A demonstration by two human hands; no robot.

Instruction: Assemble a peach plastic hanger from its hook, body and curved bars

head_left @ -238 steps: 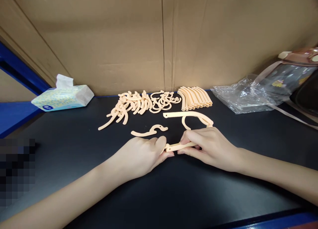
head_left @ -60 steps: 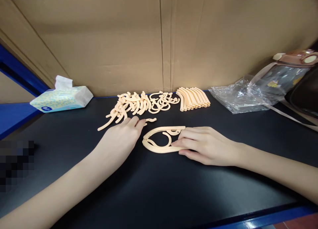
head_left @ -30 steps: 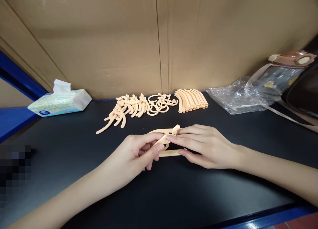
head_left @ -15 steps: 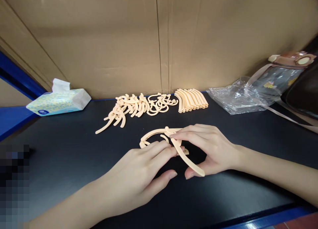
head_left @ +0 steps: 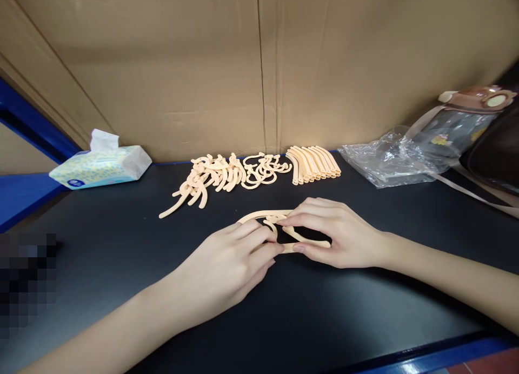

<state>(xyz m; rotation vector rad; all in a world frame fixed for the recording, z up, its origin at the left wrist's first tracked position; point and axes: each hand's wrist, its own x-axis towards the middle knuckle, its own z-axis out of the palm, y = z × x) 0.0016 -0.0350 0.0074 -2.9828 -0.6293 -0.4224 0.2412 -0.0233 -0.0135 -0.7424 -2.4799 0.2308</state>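
A beige plastic folding clothes hanger (head_left: 265, 214) lies low over the black table between my hands, its curved arms and small hook (head_left: 271, 227) partly covered by fingers. My left hand (head_left: 233, 258) is closed on its left and near side, with the fingertips at the front bar. From the right, my right hand (head_left: 340, 233) grips the hanger, fingers on the far bar and thumb against the near one. A loose-looking curved arm (head_left: 302, 236) slants between the bars toward the right palm. The joint under the right fingers is hidden.
Behind my hands lie a heap of beige hanger parts (head_left: 198, 182), several small hooks (head_left: 263, 171) and a neat row of curved arms (head_left: 314, 164). A tissue pack (head_left: 101, 166) sits at left. At right are a clear plastic bag (head_left: 385, 158) and a strapped bottle (head_left: 458, 128).
The slanting hanger arm has swung up and back, its outer end now by my right palm. My right thumb has moved onto the near bar, and my left thumb has closed in.
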